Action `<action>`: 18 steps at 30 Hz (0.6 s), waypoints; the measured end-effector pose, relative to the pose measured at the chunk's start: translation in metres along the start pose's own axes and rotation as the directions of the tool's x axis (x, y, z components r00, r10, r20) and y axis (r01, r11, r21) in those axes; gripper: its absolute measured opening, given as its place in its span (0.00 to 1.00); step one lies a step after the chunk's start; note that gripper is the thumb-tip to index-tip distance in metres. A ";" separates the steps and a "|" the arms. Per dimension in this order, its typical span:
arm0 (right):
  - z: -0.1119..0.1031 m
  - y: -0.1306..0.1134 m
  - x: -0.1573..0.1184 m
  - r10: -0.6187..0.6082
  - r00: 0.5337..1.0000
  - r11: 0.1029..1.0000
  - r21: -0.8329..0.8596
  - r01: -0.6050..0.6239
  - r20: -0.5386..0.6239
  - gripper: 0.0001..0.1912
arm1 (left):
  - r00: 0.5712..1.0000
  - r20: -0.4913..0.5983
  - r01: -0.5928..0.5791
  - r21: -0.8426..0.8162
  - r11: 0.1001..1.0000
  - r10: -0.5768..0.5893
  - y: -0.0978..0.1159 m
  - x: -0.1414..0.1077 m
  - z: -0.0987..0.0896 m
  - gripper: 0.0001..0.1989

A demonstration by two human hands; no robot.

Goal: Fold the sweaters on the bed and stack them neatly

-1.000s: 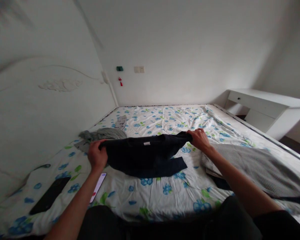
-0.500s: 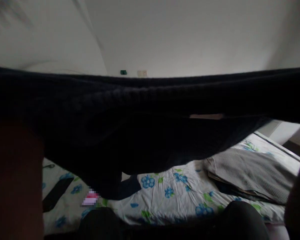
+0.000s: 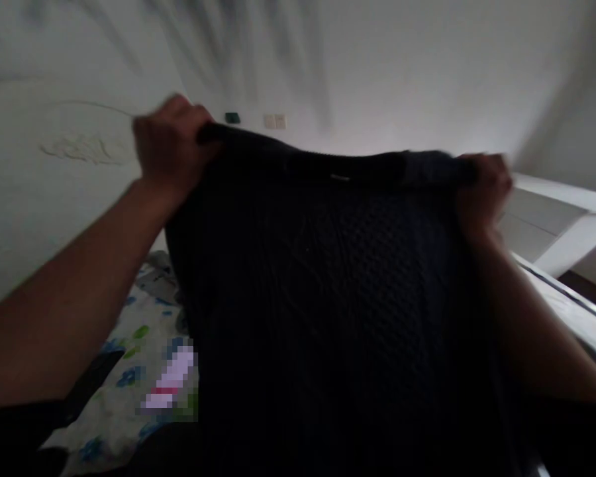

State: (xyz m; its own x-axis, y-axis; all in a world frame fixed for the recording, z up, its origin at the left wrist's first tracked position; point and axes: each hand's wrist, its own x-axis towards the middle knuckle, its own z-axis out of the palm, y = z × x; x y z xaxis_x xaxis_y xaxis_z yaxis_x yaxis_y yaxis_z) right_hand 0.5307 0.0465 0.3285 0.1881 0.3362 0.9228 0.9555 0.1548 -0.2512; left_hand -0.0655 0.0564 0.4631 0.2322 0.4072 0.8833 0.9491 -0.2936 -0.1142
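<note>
A dark navy knitted sweater (image 3: 347,298) with a cable and lattice pattern hangs spread out in front of me, covering much of the view. My left hand (image 3: 171,146) is closed in a fist around its upper left corner. At the upper right corner, my right hand (image 3: 484,189) grips the fabric in the same way. Between the two fists the top edge sags slightly, and a small pale tag (image 3: 340,177) shows near its middle. The sweater's lower end is lost in the dark at the bottom.
Behind the sweater is a bed with a white floral sheet (image 3: 129,358). A dark flat item (image 3: 97,377) and a pixelated pink-and-white item (image 3: 171,377) lie there on the left. Wall sockets (image 3: 275,121) are at the back; a white furniture frame (image 3: 571,212) stands right.
The sweater has gone from a bunched band close to my face to hanging down at full spread, farther away. Both fists have come into view. The folded striped garment is now hidden.
</note>
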 end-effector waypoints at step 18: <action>-0.001 0.062 -0.380 0.280 0.092 0.945 -0.257 -0.203 0.956 0.19 | 0.071 0.969 0.523 0.165 0.836 -0.236 0.050 -0.454 0.082 0.19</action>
State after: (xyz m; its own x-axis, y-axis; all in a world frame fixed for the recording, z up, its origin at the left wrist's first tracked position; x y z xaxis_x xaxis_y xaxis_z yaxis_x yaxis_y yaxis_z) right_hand 0.5190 -0.0729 -0.0374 0.0674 0.9619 -0.2648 0.9228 -0.1610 -0.3499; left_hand -0.1058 -0.0727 0.0190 -0.0009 0.9365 -0.3508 0.9501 0.1103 0.2918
